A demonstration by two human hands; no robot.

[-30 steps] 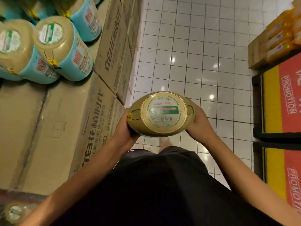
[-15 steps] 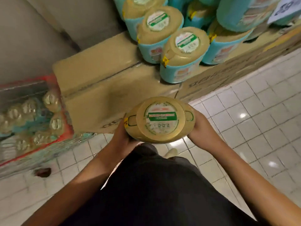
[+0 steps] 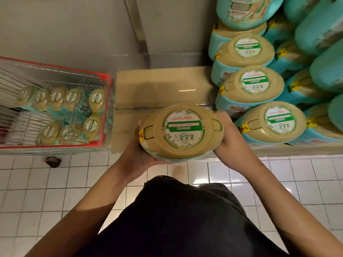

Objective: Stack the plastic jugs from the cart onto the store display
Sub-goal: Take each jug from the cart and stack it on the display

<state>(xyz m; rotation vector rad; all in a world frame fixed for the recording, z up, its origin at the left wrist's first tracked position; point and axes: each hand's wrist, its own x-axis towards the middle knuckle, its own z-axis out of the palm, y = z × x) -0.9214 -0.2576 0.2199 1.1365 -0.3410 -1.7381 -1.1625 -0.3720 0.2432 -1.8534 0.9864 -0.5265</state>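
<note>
I hold one plastic jug on its side at chest height, its tan end with a green and white label facing me. My left hand cups it from below on the left; my right hand grips its right side. It hangs over the front of a cardboard box. Just to the right, the store display has several like jugs with teal wrappers lying stacked on their sides. The red wire cart at the left holds several more jugs.
A grey wall with a metal strip runs behind the box and cart. White floor tiles spread below, with a small dark mark by the cart. My dark clothing fills the lower middle.
The view has swung left from the aisle to face the display and cart. The jug stays between both hands and now hangs over the box, closer to the stacked jugs.
</note>
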